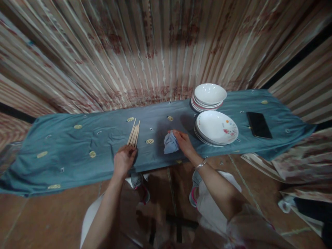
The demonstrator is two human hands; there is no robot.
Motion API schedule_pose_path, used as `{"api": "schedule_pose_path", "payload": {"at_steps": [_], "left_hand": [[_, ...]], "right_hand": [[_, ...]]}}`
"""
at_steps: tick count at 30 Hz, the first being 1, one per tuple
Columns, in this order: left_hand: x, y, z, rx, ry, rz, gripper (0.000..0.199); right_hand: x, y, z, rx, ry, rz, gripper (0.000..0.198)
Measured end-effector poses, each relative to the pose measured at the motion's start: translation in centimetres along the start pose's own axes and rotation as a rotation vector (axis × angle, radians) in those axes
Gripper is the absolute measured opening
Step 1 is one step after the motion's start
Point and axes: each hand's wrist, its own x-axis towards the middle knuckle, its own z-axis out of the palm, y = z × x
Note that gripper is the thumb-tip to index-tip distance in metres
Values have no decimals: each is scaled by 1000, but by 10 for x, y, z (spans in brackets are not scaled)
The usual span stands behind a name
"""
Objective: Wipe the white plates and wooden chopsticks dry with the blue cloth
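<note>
My left hand (125, 159) is closed round the near ends of several light wooden chopsticks (134, 135), whose far ends fan out slightly over the tablecloth. In my right hand (182, 141) is a crumpled light blue cloth (171, 143), gripped at its upper right side and hanging just above or on the table. To the right of that hand stands a stack of white plates (217, 127) with a floral print on the top one. Behind it rises a stack of white bowls (210, 95).
A teal tablecloth (70, 148) with yellow pineapple prints covers the long narrow table. On its right side lies a flat black tablet-like thing (258, 125). Pleated patterned curtains (155, 52) hang right behind the table. Tiled floor (62, 214) shows below the front edge.
</note>
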Motion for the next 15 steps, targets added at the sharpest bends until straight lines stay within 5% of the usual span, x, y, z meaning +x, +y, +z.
{"api": "schedule_pose_path", "payload": {"at_steps": [6, 15], "left_hand": [[-1, -2, 1, 94, -19, 9, 21], [-2, 3, -2, 156, -116, -39, 27]], "right_hand": [[2, 1, 6, 97, -11, 51, 59], [10, -4, 11, 646, -65, 365, 28]]}}
